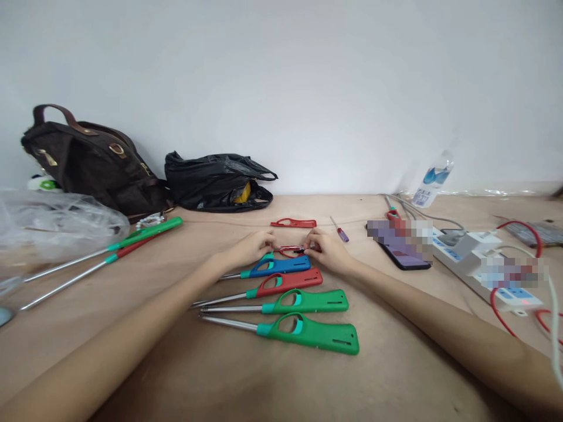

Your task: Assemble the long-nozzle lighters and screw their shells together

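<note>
Both my hands meet over a red lighter shell piece (291,251) on the table. My left hand (251,246) pinches its left end and my right hand (325,249) pinches its right end. Just in front of them lie a blue long-nosed lighter (281,266), a red lighter (288,282) and two green lighters (310,302) (314,334), side by side with metal tubes pointing left. A separate red shell half (294,223) lies behind my hands. A small purple-handled screwdriver (340,231) rests to the right of it.
A brown handbag (88,159) and a black plastic bag (217,181) stand against the wall. Two more lighters (132,240) and a clear plastic bag (53,225) lie at left. At right are a phone (404,255), a white power strip (484,272) with red wires, and a water bottle (433,180).
</note>
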Action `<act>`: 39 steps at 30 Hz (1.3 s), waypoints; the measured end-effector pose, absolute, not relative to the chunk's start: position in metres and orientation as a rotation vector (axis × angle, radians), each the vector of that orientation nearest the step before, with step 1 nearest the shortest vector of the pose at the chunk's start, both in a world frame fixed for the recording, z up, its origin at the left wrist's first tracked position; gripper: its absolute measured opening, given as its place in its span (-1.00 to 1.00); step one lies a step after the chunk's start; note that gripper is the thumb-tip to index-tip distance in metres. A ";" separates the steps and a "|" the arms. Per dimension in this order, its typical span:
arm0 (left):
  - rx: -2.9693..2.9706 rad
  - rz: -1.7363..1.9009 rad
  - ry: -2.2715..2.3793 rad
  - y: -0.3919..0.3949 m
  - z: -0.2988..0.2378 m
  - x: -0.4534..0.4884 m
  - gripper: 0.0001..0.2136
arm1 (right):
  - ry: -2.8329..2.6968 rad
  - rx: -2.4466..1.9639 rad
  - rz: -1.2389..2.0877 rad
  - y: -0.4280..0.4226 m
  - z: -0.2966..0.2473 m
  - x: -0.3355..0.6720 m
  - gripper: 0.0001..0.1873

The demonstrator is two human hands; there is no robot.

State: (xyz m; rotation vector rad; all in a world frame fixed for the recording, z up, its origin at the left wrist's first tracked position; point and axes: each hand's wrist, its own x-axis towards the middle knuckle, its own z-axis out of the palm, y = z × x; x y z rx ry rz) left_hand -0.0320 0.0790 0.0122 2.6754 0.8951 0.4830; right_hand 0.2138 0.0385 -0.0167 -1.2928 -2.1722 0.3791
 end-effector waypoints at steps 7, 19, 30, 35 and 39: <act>2.615 0.494 0.931 0.078 0.013 -0.026 -0.84 | -2.173 -1.280 0.392 0.038 -0.016 0.213 -0.93; 2.436 0.605 0.917 0.083 0.011 -0.026 -0.86 | -2.161 -1.282 0.403 0.037 -0.016 0.212 -0.92; 2.489 0.593 1.042 0.063 0.018 -0.049 -0.87 | -2.164 -1.290 0.384 0.037 -0.016 0.212 -0.93; 2.559 0.509 1.048 0.046 0.019 -0.055 -0.82 | -2.169 -1.284 0.376 0.037 -0.017 0.212 -0.93; 2.644 0.419 1.024 0.045 0.022 -0.052 -0.79 | -2.159 -1.299 0.374 0.037 -0.016 0.211 -0.92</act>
